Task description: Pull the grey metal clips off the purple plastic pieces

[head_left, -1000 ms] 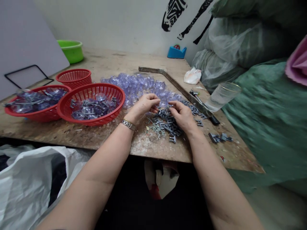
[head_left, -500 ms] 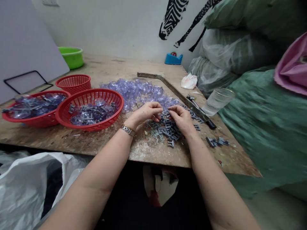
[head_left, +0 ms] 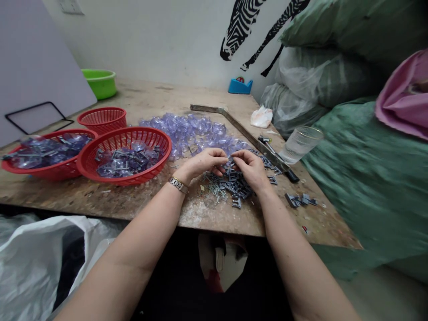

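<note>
My left hand (head_left: 207, 161), with a metal-band watch (head_left: 178, 184) on its wrist, has its thumb and fingers pinched together. Whatever lies in that pinch is too small to make out. My right hand (head_left: 250, 168) grips a small grey plastic part (head_left: 230, 162) between thumb and forefinger, close to the left fingertips. Below both hands spreads a pile of dark grey plastic frames (head_left: 238, 186). Small pale screws (head_left: 216, 189) are scattered at its left side. Behind the hands lies a heap of clear purplish plastic pieces (head_left: 190, 129).
At left stand red baskets: a front one (head_left: 125, 179) and a left one (head_left: 53, 173) with assembled-looking pieces, and a smaller one (head_left: 102, 118) behind. A bent metal bar (head_left: 240, 128) crosses the right side, beside a tilted glass (head_left: 301, 145). Green sacks (head_left: 361, 165) crowd the table's right edge.
My hands have drawn slightly closer together, with the left fingertips now nearer the small grey part. The whole view has shifted a little. Baskets and heaps look the same.
</note>
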{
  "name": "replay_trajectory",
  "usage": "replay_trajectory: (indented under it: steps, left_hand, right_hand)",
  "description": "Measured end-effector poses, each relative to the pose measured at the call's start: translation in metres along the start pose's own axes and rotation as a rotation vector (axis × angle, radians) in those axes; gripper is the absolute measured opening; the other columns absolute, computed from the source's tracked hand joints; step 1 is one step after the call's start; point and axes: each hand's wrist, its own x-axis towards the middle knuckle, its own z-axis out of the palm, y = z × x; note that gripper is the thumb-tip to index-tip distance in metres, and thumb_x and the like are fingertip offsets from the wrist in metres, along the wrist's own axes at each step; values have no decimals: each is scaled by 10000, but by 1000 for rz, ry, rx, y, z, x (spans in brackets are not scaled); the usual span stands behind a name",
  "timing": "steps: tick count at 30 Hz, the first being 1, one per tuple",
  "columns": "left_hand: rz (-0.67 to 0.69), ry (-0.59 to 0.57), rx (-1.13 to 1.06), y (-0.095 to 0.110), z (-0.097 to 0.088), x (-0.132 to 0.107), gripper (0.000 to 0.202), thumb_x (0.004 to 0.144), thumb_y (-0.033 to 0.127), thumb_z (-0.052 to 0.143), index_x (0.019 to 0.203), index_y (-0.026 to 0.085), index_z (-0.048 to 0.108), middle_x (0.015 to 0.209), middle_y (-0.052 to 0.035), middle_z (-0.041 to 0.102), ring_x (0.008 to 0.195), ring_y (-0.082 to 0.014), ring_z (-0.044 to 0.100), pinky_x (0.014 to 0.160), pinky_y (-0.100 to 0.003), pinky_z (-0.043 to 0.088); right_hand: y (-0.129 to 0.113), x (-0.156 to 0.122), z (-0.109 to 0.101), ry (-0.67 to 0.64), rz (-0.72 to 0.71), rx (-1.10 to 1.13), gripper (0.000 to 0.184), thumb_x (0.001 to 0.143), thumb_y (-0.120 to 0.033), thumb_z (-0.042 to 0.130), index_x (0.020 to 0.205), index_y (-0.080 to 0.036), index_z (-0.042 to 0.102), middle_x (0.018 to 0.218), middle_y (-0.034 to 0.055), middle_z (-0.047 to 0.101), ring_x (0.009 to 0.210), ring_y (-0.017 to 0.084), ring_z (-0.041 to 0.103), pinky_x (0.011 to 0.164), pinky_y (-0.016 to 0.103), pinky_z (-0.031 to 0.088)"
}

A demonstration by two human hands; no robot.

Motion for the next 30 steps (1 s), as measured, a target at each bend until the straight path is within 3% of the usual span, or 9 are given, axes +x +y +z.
replay_trajectory:
  steps: [8,13,23,30]
  left_hand:
    - [-1,6,-82,1,-3,1,84,876,123,595,801,103,564,653,9,614,527,-58,609,557,-179,514]
    - [14,-6,-207,-1,-7,2,133,865,162,632,783,117,539,659,9,629,535,-61,622,568,-179,519]
    - [34,6,-300,-1,-7,5,162,843,171,667,787,117,525,699,-1,655,546,-64,631,565,-184,524]
    - [60,105,-278,2,-4,3,138,869,153,617,791,125,506,709,4,646,541,-63,632,578,-191,533]
  right_hand:
    - [-3,-2,-2,-75,22,-4,235,725,-354,608,894,-203,672,811,7,691,628,149,642,610,300,540]
    - [-4,-2,-4,-137,-12,1,334,693,-282,600,1009,-209,680,950,32,729,733,167,675,685,324,556]
    - [-1,0,-3,-39,-16,-4,246,673,-414,656,807,-208,644,684,-14,645,637,155,607,630,300,514]
    - [-2,1,-4,8,24,42,297,622,-463,729,708,-210,601,618,-21,615,598,146,594,588,277,501]
